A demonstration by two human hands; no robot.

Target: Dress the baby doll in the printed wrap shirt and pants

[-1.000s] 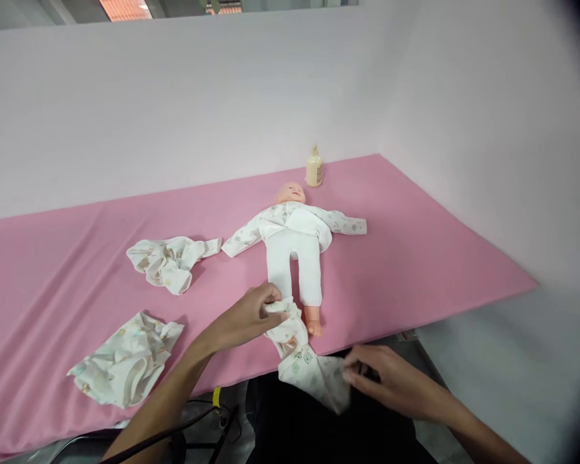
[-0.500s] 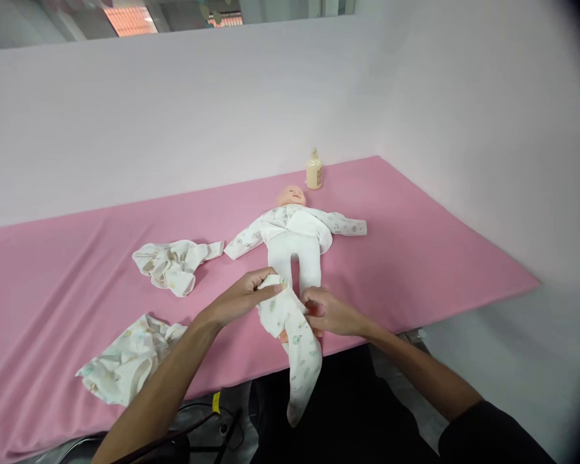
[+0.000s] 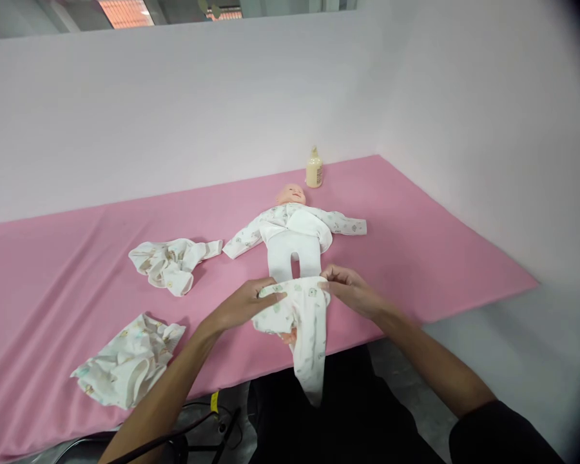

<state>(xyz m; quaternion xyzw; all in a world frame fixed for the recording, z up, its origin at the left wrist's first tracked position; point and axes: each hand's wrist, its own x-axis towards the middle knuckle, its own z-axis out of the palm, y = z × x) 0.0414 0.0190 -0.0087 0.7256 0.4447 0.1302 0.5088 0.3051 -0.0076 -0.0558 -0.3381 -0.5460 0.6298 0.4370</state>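
A baby doll lies on its back, head toward the wall, in a printed white top and white leggings. Over its lower legs is a pair of printed baby pants, one pant leg drooping past the table edge. My left hand pinches the waistband's left side between thumb and fingers. On the waistband's right end, my right hand is closed the same way. A bit of the doll's foot shows between the pant legs; the other foot is hidden.
The pink-covered table meets walls at the back and right. A pump bottle stands beyond the doll's head. Two crumpled printed baby garments lie at the left, one farther garment and one nearer garment. Cables hang below the front edge.
My right hand has moved up and right to the waistband's right end. The waistband now stretches straight between both hands, and the hanging pant leg has swung right and upward.
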